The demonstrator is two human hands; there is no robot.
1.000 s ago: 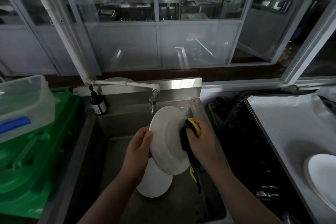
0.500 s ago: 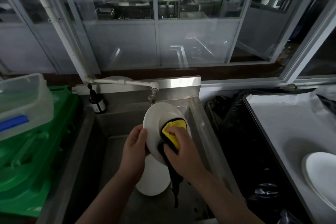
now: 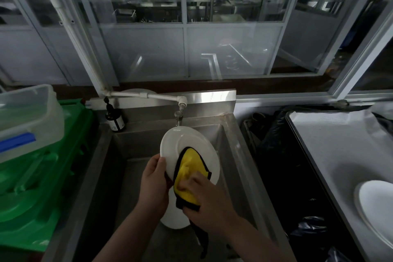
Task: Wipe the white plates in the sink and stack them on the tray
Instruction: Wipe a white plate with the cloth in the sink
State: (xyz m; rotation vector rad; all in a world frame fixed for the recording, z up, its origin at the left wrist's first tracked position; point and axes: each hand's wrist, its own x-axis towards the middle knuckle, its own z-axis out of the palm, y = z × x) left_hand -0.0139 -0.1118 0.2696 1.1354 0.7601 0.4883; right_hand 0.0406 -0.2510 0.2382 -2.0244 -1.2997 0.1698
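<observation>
I hold a white plate (image 3: 187, 144) tilted upright over the steel sink (image 3: 238, 155). My left hand (image 3: 154, 181) grips its left rim. My right hand (image 3: 204, 200) presses a yellow cloth with black edging (image 3: 188, 168) against the lower part of the plate's face. Another white plate (image 3: 174, 218) lies on the sink floor beneath, mostly hidden by my hands. To the right, the tray (image 3: 331, 151) carries stacked white plates (image 3: 378, 208) at the frame's edge.
A tap (image 3: 179, 110) hangs just behind the held plate. A dark bottle (image 3: 113, 117) stands at the sink's back left corner. Green crates (image 3: 42, 176) with a clear plastic box (image 3: 27, 119) fill the left. Black bags (image 3: 276, 155) sit between sink and tray.
My right hand with the cloth has slid from the plate's right edge onto its face, then down toward its lower part. The plate has turned to face me more.
</observation>
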